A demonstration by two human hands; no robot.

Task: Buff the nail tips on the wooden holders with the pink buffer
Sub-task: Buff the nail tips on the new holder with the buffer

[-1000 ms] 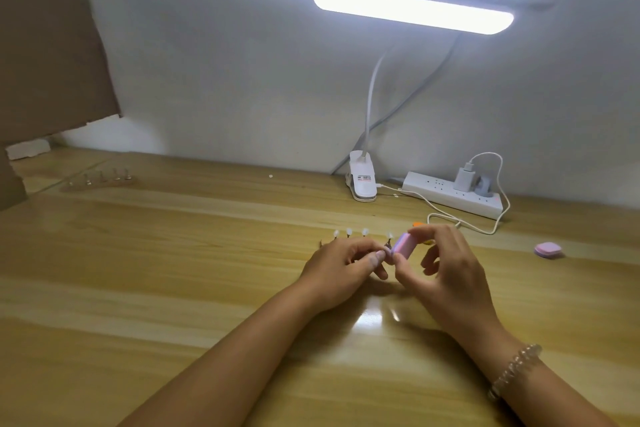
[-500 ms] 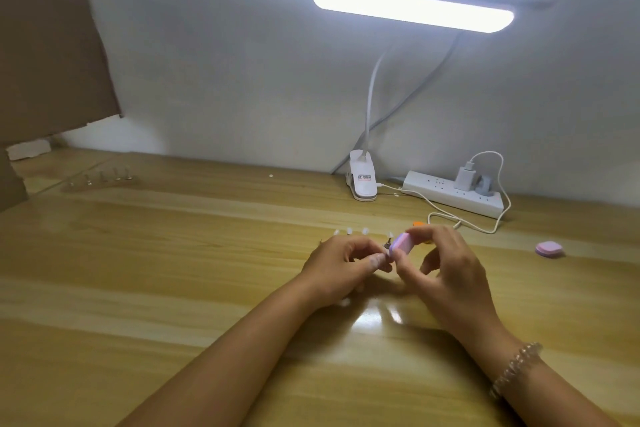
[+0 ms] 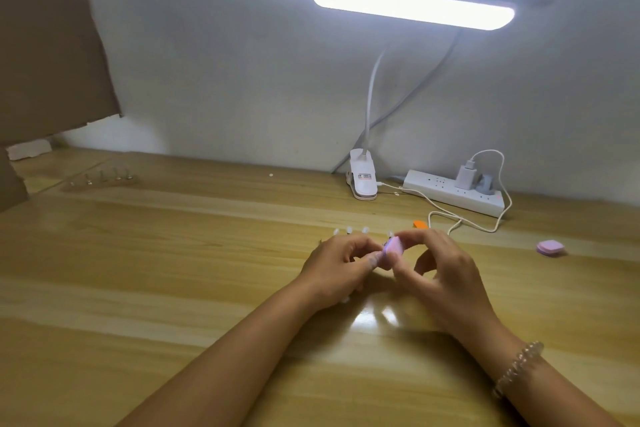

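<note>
- The right hand (image 3: 446, 274) has its grip pinched on the pink buffer (image 3: 393, 248), thumb and fingertips, low over the table (image 3: 173, 270).
- The buffer's long axis slants from near-left up to far-right, at the right end of the row of nail tips (image 3: 349, 229).
- The left hand (image 3: 337, 263) curls just beside the buffer; I cannot tell what its grip holds.
</note>
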